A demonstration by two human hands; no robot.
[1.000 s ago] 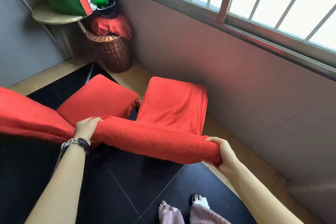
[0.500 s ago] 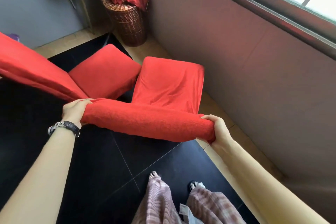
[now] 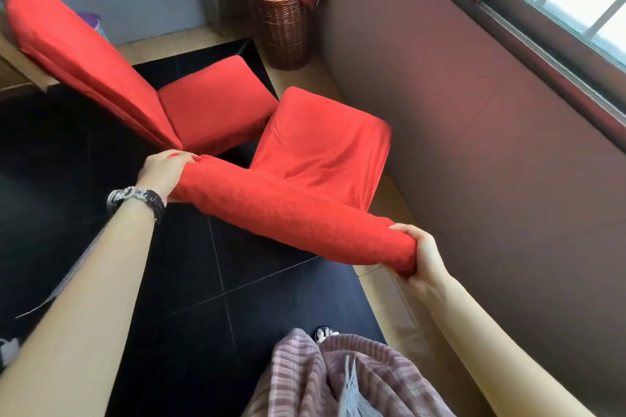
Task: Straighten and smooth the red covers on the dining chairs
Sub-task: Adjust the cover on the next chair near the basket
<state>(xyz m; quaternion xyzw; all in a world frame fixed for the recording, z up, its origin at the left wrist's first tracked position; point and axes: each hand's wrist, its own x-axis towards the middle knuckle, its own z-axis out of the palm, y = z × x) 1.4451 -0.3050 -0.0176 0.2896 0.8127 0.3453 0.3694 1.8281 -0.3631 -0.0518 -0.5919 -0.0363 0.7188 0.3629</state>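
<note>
Both hands grip the red cover point(image 3: 291, 213). The left hand point(image 3: 166, 173) has its fingers point(image 3: 184, 156) curled over one end of the near chair's padded top edge, and the right hand point(image 3: 420, 257) is clamped round the other end. The edge runs hand to hand, slanting toward the nearer right one. The seat point(image 3: 325, 142) lies beyond the fingers, so smoothing likely means pulling back toward the body. A second chair point(image 3: 210, 108) stands just left.

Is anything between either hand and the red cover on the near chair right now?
Nothing visible. The left hand and right hand already grip the two ends of the red cover along the chair's top edge. The neighbouring covered chair sits close beside the left hand, not between.
</note>
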